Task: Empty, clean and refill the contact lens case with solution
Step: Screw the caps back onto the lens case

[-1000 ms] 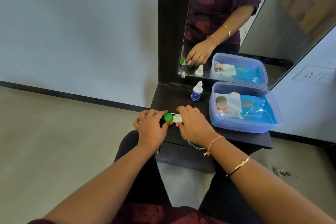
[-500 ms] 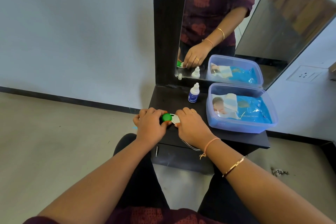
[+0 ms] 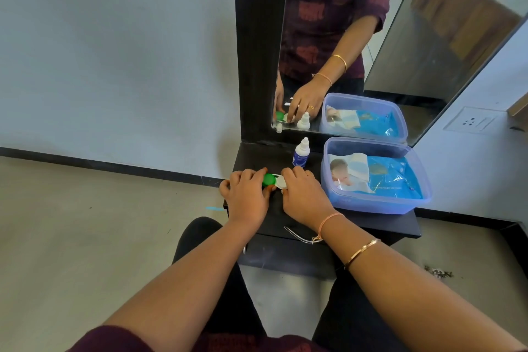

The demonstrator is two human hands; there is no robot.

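A contact lens case (image 3: 275,181) with one green cap and one white cap lies on the small black shelf (image 3: 371,224). My left hand (image 3: 245,194) grips its green side and my right hand (image 3: 303,194) grips its white side, the white cap tilted up slightly. A small white solution bottle with a blue label (image 3: 301,152) stands upright just behind my right hand, capped. Most of the case's body is hidden by my fingers.
A clear blue plastic tub (image 3: 374,204) holding a blue wipes pack sits at the shelf's right. A mirror (image 3: 357,37) stands behind the shelf. A thin metal pair of tweezers (image 3: 300,236) lies at the shelf's front edge. A wall socket (image 3: 471,122) is on the right.
Both hands stay on the case; the white cap looks slightly more tilted. The view has shifted a little as my head moved.
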